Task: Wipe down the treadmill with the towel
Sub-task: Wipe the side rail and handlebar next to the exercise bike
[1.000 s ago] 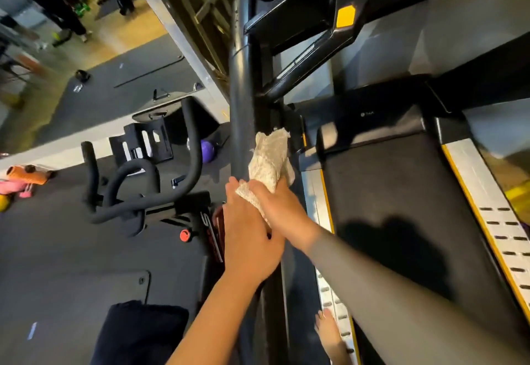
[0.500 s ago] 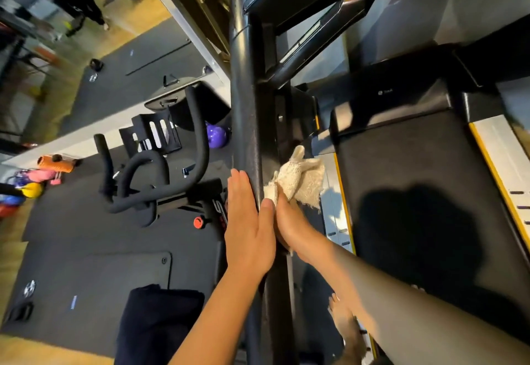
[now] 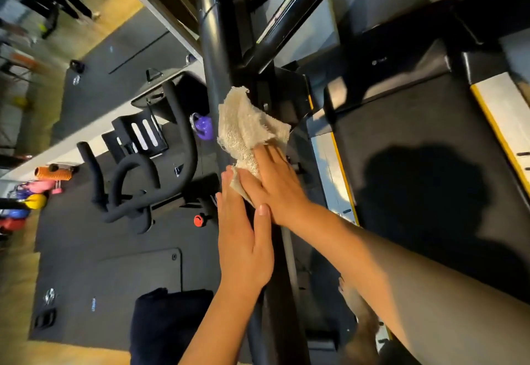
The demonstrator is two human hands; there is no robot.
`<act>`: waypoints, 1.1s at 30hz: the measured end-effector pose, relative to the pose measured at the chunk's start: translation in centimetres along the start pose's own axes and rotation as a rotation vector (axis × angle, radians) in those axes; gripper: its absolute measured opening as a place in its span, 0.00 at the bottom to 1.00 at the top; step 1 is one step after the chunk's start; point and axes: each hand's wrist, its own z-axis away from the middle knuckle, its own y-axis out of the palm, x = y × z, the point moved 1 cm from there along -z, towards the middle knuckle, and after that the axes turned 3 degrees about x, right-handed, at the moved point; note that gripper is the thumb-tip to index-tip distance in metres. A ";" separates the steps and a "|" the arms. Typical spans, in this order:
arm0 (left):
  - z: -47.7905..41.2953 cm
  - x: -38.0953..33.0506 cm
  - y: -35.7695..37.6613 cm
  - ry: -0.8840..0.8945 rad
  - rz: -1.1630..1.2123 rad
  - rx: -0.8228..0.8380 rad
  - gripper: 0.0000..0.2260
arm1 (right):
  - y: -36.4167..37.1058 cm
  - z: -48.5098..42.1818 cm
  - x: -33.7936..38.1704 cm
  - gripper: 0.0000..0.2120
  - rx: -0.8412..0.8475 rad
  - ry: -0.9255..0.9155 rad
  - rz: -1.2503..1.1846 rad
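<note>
Black foam handlebars of an exercise bike (image 3: 129, 181) are seen at the left. The treadmill's upright post (image 3: 213, 49) is touched by the left hand (image 3: 243, 238), laid flat with fingers straight. The beige towel (image 3: 246, 126) is pressed against that post by the right hand (image 3: 276, 184), fingers extended over it. The treadmill belt (image 3: 401, 192) is seen to the right.

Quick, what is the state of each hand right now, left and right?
Left hand: open, fingers straight, flat against the treadmill post.
Right hand: open, straight fingers pressing the towel on the post.
</note>
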 end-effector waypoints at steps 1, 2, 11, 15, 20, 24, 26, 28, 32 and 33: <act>-0.1 0.0 0.0 0.000 0.015 0.000 0.28 | 0.3 0.3 -0.5 0.27 0.015 -0.063 -0.026; -0.1 0.0 0.0 0.007 0.014 0.004 0.28 | 0.3 0.3 -0.8 0.27 0.017 -0.104 -0.050; 0.1 -0.1 0.1 0.013 -0.106 0.022 0.29 | -1.0 -6.9 -4.3 0.25 -0.105 0.339 -0.233; -0.1 0.3 0.0 0.033 -0.093 0.016 0.27 | 0.7 -2.6 -3.3 0.20 -0.133 0.486 -0.376; 0.0 0.5 -0.1 0.031 -0.086 0.030 0.27 | 0.6 -1.4 -2.7 0.23 -0.048 0.338 -0.317; 0.0 0.2 -0.1 0.021 -0.132 0.041 0.29 | -1.3 -4.7 -4.1 0.27 0.032 0.342 -0.200; 0.0 -0.1 -0.2 0.011 -0.159 0.044 0.32 | -1.3 -4.9 -4.8 0.26 0.039 0.427 -0.353; 0.0 -0.2 -0.1 0.003 -0.228 0.066 0.36 | -0.6 -3.5 -4.7 0.26 0.034 0.521 -0.497; -0.7 -0.1 0.0 0.040 -0.370 0.109 0.41 | 0.5 1.3 -2.5 0.22 0.025 0.535 -0.506; -0.7 -0.1 0.0 0.046 -0.368 0.113 0.42 | 0.3 1.9 -1.8 0.21 0.030 0.501 -0.504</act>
